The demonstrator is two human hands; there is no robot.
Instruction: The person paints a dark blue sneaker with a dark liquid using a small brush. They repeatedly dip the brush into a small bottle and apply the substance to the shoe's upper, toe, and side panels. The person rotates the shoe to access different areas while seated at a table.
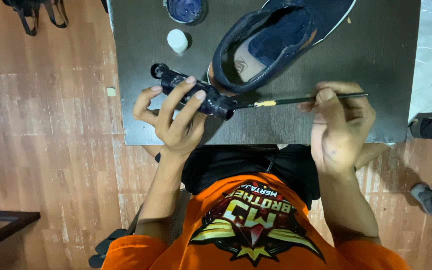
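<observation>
The left hand (176,117) grips a dark paint tube (196,95) at centre frame, fingers closed around it. The right hand (338,122) pinches a thin brush (301,100), its tip meeting the tube's end. This looks like loading the brush with paint. Just above lies a dark blue shoe (276,35) on the dark worktop (376,60), with a white cap (177,41) and a paint-filled lid (185,10) at upper left. A next stroke would call for a steady tip.
</observation>
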